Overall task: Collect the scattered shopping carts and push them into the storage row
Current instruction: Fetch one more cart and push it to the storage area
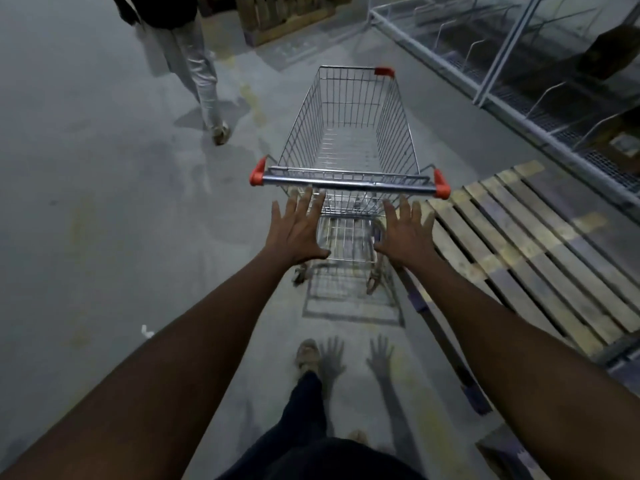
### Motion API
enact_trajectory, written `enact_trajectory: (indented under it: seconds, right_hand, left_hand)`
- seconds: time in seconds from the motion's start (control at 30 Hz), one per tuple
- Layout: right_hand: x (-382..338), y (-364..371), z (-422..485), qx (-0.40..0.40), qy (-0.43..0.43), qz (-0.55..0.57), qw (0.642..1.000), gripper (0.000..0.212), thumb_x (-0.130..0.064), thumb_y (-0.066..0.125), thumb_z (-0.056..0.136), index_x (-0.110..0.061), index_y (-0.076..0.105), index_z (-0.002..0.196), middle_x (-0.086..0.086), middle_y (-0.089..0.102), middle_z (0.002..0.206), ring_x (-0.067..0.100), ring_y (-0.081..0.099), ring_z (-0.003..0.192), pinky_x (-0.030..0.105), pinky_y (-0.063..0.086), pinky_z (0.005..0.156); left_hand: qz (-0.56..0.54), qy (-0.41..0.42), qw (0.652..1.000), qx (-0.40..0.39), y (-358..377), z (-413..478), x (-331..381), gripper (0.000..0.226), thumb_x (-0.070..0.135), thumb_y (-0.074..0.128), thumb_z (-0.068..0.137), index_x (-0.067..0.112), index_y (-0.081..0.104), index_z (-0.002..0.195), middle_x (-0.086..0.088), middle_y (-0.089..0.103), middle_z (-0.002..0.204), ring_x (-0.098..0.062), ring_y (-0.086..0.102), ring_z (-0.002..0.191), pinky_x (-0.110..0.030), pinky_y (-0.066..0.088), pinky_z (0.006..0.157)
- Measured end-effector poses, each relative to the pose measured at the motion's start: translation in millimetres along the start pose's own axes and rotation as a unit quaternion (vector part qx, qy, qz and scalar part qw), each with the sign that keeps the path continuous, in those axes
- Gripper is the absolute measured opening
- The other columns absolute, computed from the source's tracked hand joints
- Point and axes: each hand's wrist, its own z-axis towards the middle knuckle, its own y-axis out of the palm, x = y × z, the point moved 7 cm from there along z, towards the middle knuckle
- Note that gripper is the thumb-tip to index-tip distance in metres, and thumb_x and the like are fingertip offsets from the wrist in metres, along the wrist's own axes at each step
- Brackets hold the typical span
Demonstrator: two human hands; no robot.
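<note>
One empty wire shopping cart [349,133] stands on the concrete floor [104,168] just left of the wooden pallet [540,244] — no storage row in sight. The left hand [299,233] and right hand [407,237] reach toward its handle bar [346,183], each grip open, fingers spread — holding nothing. Collecting looks barely begun.

The cart [346,150] stands mid-frame on the floor [86,168]; a pallet [533,251] lies at its right, shelving [554,81] at upper right, a person [194,64] upper left, perhaps stacked pallets [284,15] top centre.
</note>
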Motion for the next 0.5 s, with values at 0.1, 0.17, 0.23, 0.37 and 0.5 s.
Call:
enact_trajectory:
  seconds: [0.1, 0.17, 0.23, 0.37, 0.5]
  right_hand:
    - [9, -1, 58, -0.023, -0.001, -0.033, 0.999, 0.1, -0.066, 0.06, 0.078, -0.022, 0.009, 0.152, 0.018, 0.013, 0.158, 0.042, 0.012, 0.143, 0.066, 0.008, 0.109]
    - [12, 5, 95, -0.05, -0.007, -0.053, 0.997, 0.098, -0.067, 0.06, 0.077, -0.024, 0.012, 0.151, 0.017, 0.023, 0.155, 0.042, 0.021, 0.141, 0.066, 0.012, 0.109]
    - [12, 10, 124, -0.085, -0.015, -0.06, 0.994, 0.093, -0.064, 0.064, 0.074, -0.025, 0.023, 0.148, 0.015, 0.038, 0.147, 0.038, 0.035, 0.134, 0.064, 0.021, 0.108]
    - [7, 16, 163, -0.196, -0.039, -0.016, 0.98, 0.058, -0.054, 0.068, 0.074, -0.022, 0.056, 0.122, 0.008, 0.062, 0.117, 0.029, 0.058, 0.107, 0.044, 0.046, 0.093]
    - [-1, 16, 175, -0.238, -0.051, -0.025, 0.97, 0.037, -0.045, 0.066, 0.078, -0.013, 0.066, 0.097, 0.011, 0.066, 0.096, 0.028, 0.064, 0.093, 0.031, 0.05, 0.076]
  left_hand:
    - [0.012, 0.014, 1.0, 0.0, -5, 68, -19, 0.125, 0.076, 0.064, 0.062, 0.021, -0.003, 0.152, -0.008, 0.001, 0.161, -0.032, 0.0, 0.147, -0.063, 0.006, 0.113]
    - [0.015, 0.02, 0.999, -0.044, 6, 108, -34, 0.123, 0.077, 0.063, 0.062, 0.022, 0.0, 0.153, -0.008, 0.006, 0.16, -0.032, 0.007, 0.147, -0.062, 0.008, 0.113]
    - [0.022, 0.042, 0.992, -0.118, 24, 137, -47, 0.122, 0.076, 0.064, 0.062, 0.024, 0.003, 0.153, -0.007, 0.013, 0.16, -0.03, 0.013, 0.146, -0.064, 0.011, 0.112]
    - [0.0, 0.044, 0.973, -0.226, 48, 179, -62, 0.102, 0.07, 0.067, 0.065, 0.026, 0.026, 0.148, -0.006, 0.046, 0.145, -0.029, 0.044, 0.13, -0.052, 0.035, 0.106]
    - [-0.009, 0.047, 0.948, -0.314, 50, 196, -67, 0.053, 0.052, 0.063, 0.079, 0.015, 0.063, 0.118, -0.008, 0.067, 0.114, -0.025, 0.062, 0.099, -0.036, 0.051, 0.086]
